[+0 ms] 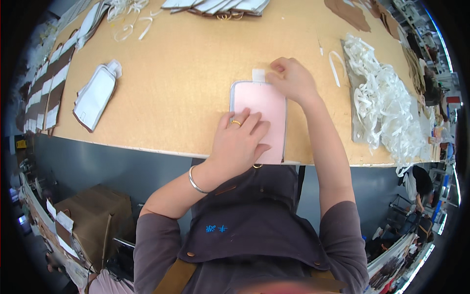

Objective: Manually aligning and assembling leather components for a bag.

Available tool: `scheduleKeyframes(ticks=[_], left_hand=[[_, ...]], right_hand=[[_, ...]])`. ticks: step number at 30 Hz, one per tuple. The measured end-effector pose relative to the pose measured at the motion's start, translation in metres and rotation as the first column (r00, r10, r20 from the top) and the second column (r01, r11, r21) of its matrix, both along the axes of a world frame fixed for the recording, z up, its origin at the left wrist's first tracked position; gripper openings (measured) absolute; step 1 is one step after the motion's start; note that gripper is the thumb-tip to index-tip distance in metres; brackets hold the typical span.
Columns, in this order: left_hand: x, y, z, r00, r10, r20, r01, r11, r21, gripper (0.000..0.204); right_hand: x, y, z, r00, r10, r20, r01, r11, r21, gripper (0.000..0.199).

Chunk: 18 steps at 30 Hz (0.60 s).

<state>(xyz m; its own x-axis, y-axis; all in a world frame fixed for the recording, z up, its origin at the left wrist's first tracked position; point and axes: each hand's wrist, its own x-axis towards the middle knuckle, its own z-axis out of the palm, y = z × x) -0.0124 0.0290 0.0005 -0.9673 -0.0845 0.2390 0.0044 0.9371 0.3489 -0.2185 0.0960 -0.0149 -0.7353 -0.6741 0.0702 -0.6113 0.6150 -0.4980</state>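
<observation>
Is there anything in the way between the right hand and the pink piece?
Nothing that I can see. The right hand is at the top right corner of the pink piece, beside the white tab. The left hand lies lower on the piece, not between them.

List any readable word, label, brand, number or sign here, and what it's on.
Apron: blue writing on the front; wording not copied here.
White-topped stack at left: faint marks, too small to read.
Pink panel: no readable text.
White tab: no readable text.
Background: too small or blurred to read.
</observation>
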Motion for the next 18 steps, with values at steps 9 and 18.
scheduleKeyframes(ticks=[9, 18], left_hand=[[0.005, 0.002, -0.009, 0.997, 0.025, -0.070, -0.023, 0.999, 0.030, 0.044], [0.021, 0.004, 0.012, 0.985, 0.043, -0.170, -0.031, 0.997, 0.072, 0.041]], right_hand=[[-0.011, -0.028, 0.006, 0.931, 0.160, 0.328, -0.236, 0.950, 0.207, 0.024], [0.009, 0.005, 0.082, 0.648, 0.378, 0.661, -0.332, 0.921, -0.201, 0.043]])
